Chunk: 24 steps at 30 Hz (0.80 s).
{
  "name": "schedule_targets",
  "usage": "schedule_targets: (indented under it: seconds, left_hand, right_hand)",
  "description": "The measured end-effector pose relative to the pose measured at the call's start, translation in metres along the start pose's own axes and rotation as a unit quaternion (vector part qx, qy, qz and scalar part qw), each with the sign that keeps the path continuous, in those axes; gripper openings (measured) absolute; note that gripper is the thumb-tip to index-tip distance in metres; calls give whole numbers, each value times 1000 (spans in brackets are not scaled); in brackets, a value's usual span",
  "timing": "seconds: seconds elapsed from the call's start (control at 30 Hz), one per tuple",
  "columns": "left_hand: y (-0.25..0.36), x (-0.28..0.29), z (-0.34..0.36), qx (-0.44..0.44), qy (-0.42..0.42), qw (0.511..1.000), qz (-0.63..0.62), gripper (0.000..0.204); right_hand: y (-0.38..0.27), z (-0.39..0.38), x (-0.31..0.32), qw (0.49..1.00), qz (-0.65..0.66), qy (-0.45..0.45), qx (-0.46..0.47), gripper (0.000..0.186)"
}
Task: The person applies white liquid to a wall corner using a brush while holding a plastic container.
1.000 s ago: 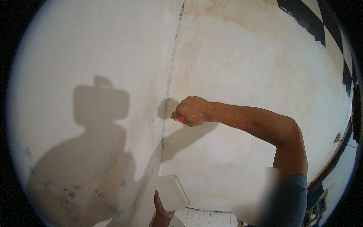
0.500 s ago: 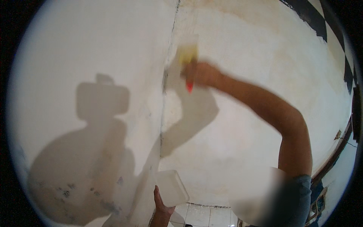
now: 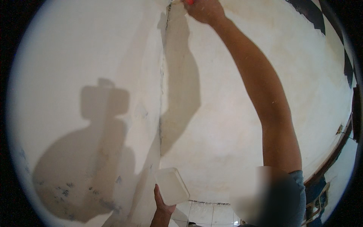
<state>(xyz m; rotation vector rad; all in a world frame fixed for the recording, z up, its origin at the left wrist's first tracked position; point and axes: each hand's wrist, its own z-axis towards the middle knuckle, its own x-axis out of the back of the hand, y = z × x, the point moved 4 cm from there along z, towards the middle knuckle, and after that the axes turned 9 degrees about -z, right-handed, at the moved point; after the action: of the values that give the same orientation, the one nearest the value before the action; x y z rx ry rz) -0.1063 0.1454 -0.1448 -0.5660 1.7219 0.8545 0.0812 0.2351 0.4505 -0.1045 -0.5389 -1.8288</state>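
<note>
High at the top of the picture, my right hand (image 3: 204, 10) grips a brush (image 3: 190, 1) by its red handle; its tip meets the corner seam between the two walls and is mostly hidden or cut off by the frame edge. My bare arm runs down to a grey sleeve at the lower right. Low in the middle, my left hand (image 3: 163, 202) holds a white rectangular tub (image 3: 172, 184) with pale contents, thumb along its left side.
A white left wall (image 3: 56, 56) bears shadows and dark blotches low down. The right wall (image 3: 234, 147) has faint stains and black-and-cream checks (image 3: 306, 13) at upper right. Below are floor tiles (image 3: 202, 213). A dark edge curves along the far right, and part of the lower right is blurred.
My right hand has risen from mid-wall along the corner to the top edge with the brush, the arm stretching upward. The tub in my left hand has shifted slightly up.
</note>
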Motion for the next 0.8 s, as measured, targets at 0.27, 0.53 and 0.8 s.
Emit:
schedule_targets:
  seconds: [0.27, 0.53, 0.8]
  left_hand:
    - [13, 9, -2, 5, -18, 1000, -16, 64]
    - [10, 16, 10, 17, -47, 998, -31, 60]
    - [3, 14, 5, 56, -42, 997, -15, 56]
  right_hand:
    - [-132, -328, -146, 912, -35, -118, 391, 22]
    - [-146, -358, -66, 866, 298, -385, -109, 21]
    - [-143, -447, -28, 732, 482, -295, -380, 13]
